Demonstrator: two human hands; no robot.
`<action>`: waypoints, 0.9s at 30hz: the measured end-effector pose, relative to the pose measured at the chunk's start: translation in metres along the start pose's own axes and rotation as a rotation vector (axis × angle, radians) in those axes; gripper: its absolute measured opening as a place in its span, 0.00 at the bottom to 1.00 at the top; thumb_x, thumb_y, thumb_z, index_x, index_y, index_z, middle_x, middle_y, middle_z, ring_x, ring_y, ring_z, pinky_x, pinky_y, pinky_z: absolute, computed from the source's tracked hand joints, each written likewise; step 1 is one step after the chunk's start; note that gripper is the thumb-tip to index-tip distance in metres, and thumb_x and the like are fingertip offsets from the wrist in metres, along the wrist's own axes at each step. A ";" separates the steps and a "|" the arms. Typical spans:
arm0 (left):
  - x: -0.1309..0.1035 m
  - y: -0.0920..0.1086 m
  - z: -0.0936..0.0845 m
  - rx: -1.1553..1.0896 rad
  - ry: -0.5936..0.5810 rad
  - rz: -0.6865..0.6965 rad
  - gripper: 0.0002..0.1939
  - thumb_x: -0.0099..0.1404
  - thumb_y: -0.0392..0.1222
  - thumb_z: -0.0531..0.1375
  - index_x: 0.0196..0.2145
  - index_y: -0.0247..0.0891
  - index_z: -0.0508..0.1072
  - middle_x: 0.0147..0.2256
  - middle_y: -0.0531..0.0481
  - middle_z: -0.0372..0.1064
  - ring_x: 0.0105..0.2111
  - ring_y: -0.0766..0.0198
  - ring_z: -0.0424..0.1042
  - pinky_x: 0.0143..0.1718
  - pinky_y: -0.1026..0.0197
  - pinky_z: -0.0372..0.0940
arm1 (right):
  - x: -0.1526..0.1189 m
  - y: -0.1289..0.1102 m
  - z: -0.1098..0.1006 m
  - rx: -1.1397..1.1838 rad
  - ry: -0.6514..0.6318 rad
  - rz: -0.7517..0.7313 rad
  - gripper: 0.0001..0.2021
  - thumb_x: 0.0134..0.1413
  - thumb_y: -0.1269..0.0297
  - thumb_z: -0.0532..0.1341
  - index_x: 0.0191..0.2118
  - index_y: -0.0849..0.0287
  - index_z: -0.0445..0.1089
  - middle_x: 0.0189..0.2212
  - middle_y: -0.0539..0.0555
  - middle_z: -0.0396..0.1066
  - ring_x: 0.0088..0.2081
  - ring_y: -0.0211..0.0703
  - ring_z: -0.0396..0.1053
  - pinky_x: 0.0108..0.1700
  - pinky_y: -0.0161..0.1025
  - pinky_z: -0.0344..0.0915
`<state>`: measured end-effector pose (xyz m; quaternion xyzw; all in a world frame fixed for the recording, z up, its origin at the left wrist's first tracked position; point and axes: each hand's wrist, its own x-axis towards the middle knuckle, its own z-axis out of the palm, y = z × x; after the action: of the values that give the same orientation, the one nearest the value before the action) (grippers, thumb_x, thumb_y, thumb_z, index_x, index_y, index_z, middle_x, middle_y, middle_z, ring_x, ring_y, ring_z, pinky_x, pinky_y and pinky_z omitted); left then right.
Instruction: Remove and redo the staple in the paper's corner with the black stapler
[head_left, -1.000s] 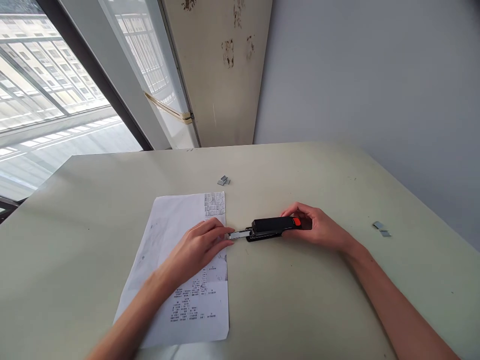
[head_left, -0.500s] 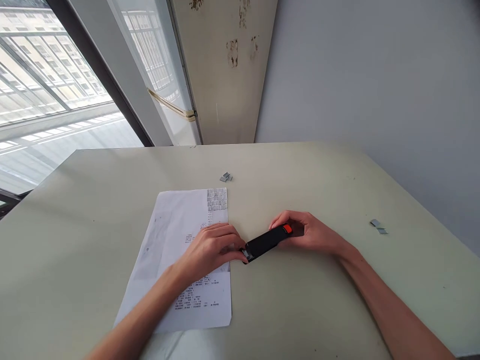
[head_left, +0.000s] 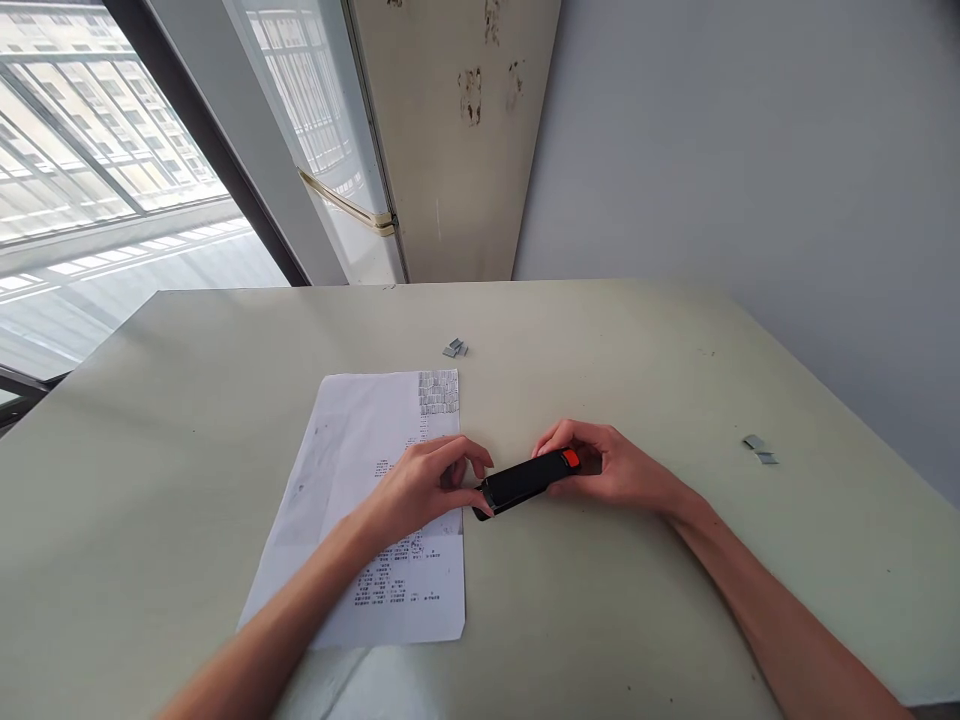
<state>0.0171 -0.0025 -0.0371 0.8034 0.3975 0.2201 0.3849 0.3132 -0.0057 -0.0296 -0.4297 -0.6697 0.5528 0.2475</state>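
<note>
A black stapler (head_left: 525,482) with a red piece at its rear end is held low over the table, its front end pointing left. My right hand (head_left: 600,462) grips the rear end between thumb and fingers. At the front end, my left hand (head_left: 427,480) has its thumb against the stapler, while the index finger is raised apart from the thumb. Beneath my left hand and forearm lies a printed sheet of paper (head_left: 337,440), partly covered by them. The stapler's underside is hidden.
Several short grey staple strips (head_left: 455,348) lie beyond the paper's top edge. Two more staple strips (head_left: 760,449) rest at the right of the pale table (head_left: 637,600). A grey wall (head_left: 735,140) stands to the right, with a window (head_left: 97,130) at the left.
The left fingers have lifted and spread from the stapler's front end, leaving the thumb there. Less silver metal shows at that end. The stapler has shifted slightly left in view.
</note>
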 end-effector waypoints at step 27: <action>0.024 -0.066 -0.071 0.331 0.519 -0.303 0.17 0.72 0.60 0.56 0.38 0.44 0.66 0.42 0.47 0.74 0.47 0.51 0.70 0.57 0.46 0.62 | -0.001 0.011 -0.002 -0.154 0.249 0.011 0.21 0.47 0.42 0.74 0.41 0.51 0.78 0.42 0.54 0.79 0.40 0.50 0.74 0.40 0.44 0.75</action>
<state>-0.0459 0.0739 -0.0452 0.7039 0.6274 0.2899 0.1638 0.3186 -0.0057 -0.0393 -0.5163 -0.6717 0.4438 0.2919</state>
